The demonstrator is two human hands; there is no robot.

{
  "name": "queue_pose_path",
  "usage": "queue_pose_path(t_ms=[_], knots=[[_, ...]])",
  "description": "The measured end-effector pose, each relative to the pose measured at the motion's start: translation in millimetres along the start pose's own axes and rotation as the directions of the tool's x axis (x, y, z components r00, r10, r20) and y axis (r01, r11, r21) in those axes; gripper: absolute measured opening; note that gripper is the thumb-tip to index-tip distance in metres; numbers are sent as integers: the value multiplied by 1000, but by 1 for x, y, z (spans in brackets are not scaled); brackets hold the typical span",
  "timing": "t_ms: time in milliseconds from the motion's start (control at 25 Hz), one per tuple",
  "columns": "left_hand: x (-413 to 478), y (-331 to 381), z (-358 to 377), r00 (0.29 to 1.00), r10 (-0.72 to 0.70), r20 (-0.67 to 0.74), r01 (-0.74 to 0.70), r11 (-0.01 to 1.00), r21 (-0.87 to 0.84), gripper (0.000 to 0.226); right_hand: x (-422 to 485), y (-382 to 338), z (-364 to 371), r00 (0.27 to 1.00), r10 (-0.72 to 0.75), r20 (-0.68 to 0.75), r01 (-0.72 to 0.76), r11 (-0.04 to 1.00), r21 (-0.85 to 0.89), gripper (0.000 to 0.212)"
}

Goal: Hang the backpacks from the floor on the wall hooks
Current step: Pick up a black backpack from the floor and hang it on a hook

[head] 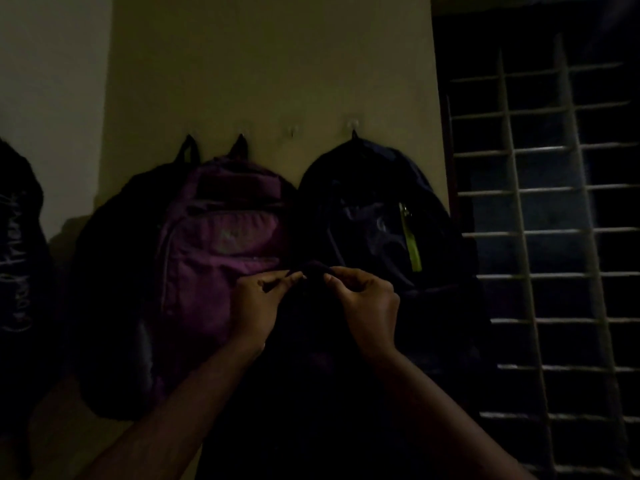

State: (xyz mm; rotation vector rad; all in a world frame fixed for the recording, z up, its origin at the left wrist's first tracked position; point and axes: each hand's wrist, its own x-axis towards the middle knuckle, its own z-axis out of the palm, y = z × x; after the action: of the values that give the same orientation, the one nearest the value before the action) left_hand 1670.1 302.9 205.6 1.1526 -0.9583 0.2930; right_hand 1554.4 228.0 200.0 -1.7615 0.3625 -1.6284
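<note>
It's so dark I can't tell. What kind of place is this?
Probably a room in a home: a purple backpack and a navy backpack hang on wall hooks, beside a barred window.

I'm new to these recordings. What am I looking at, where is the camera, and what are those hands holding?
No machine here: a person works with bare hands, and this one picture comes from a camera worn on their head, looking forward and down. The left hand and the right hand both pinch the top of a dark backpack, held up before the wall. Hanging on it are a purple backpack, a black backpack partly behind it, and a navy backpack with a lime-green strip. An empty hook shows between the purple and navy ones. A black bag with white lettering sits at the far left edge; a window grille is on the right.
</note>
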Motion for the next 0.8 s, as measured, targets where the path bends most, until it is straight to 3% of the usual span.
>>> queue_pose_path(t_ms=[200, 400, 640, 800], knots=[[77, 18, 23, 966, 256, -40, -246, 956, 161, 22, 78, -8, 14, 999, -14, -40, 17, 996, 83, 19], [172, 24, 44, 882, 459, -103, -424, 871, 246, 24, 163, -21, 46, 978, -170, -122, 173, 985, 22, 22], [282, -2, 60, 871, 474, -129, -451, 876, 171, 31, 252, -26, 101, 942, -298, -156, 289, 954, -80, 25], [332, -3, 65, 826, 540, -163, -486, 828, 281, 31, 301, -27, 132, 927, -330, -177, 310, 942, -130, 23]])
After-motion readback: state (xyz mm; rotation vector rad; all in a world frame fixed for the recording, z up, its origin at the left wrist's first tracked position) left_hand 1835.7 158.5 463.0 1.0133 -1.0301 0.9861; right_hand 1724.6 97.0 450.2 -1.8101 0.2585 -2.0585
